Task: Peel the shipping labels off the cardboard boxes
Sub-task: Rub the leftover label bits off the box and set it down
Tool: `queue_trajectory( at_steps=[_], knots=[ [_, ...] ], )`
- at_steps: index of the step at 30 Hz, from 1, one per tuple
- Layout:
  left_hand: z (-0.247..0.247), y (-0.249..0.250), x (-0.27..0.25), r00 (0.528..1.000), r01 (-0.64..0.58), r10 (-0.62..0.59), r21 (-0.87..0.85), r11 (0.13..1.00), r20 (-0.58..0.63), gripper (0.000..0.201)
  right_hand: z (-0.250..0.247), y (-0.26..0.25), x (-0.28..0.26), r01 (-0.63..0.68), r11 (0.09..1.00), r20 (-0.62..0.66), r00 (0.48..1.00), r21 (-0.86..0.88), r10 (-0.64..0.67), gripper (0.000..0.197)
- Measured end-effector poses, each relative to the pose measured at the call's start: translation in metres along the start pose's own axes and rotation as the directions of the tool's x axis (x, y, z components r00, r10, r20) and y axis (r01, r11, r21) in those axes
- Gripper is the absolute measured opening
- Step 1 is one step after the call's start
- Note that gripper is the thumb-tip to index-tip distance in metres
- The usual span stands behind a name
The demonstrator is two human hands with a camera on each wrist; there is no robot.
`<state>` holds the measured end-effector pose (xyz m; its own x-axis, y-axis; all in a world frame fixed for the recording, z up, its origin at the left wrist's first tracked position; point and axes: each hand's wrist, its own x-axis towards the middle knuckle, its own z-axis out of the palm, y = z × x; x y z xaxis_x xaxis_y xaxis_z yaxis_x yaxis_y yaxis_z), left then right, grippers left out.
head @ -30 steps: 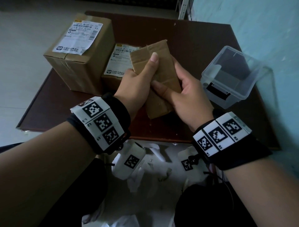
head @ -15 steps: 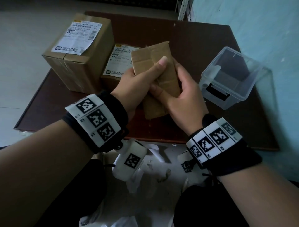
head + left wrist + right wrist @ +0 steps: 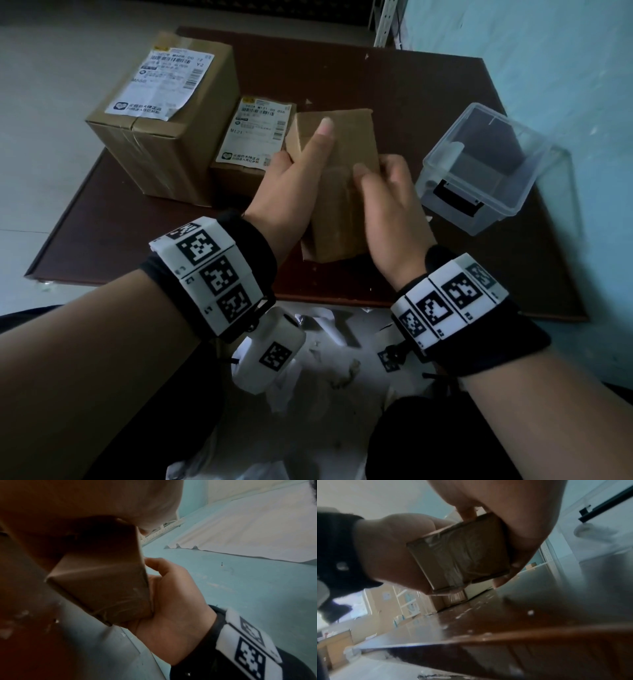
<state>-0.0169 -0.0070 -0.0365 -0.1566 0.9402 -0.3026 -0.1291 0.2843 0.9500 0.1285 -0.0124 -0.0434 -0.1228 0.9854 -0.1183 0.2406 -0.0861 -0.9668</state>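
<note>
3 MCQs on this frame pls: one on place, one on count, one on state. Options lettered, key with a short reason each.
1. Where is the clear plastic bin?
A. On the table, right of the held box
B. On top of the large box
C. On the floor

2. How many boxes on the table show a white shipping label?
A. None
B. Two
C. Four

3. What state is the small box in?
A. Lying flat, untouched
B. Held by both hands
C. Inside the bin

Key:
1 A: it sits at the table's right side.
2 B: the large box and the low box beside it each carry one.
3 B: the left hand and right hand both grip it.
</note>
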Motion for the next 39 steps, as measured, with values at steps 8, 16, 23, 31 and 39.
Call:
queue_trajectory(
  at_steps=[8, 16, 23, 31, 39],
  knots=[
    [0.004, -0.009, 0.001, 0.993, 0.107, -0.099, 0.14, 0.984, -0.061, 0.077, 0.015, 0.0, -0.001, -0.12, 0.987, -0.094, 0.987, 0.11, 0.131, 0.053],
    [0.006, -0.009, -0.001, 0.994, 0.105, -0.104, 0.039, 0.994, -0.027, 0.093, 0.013, 0.002, 0.003, -0.133, 0.988, -0.101, 0.985, 0.081, 0.141, 0.049],
    [0.013, -0.007, -0.008, 0.998, 0.054, -0.056, 0.057, 0.997, 0.039, 0.059, 0.007, 0.003, 0.01, -0.149, 0.976, -0.102, 0.981, 0.156, 0.166, 0.064],
    [0.011, -0.006, -0.01, 0.998, -0.064, 0.062, 0.19, 0.98, 0.017, 0.055, 0.005, 0.002, 0.009, -0.064, 0.991, -0.064, 0.995, 0.115, 0.072, 0.047],
    [0.017, 0.003, -0.006, 0.998, 0.054, -0.045, 0.28, 0.959, -0.038, 0.05, 0.013, -0.004, 0.006, -0.074, 0.996, -0.143, 0.986, 0.052, 0.081, 0.043]
  ],
)
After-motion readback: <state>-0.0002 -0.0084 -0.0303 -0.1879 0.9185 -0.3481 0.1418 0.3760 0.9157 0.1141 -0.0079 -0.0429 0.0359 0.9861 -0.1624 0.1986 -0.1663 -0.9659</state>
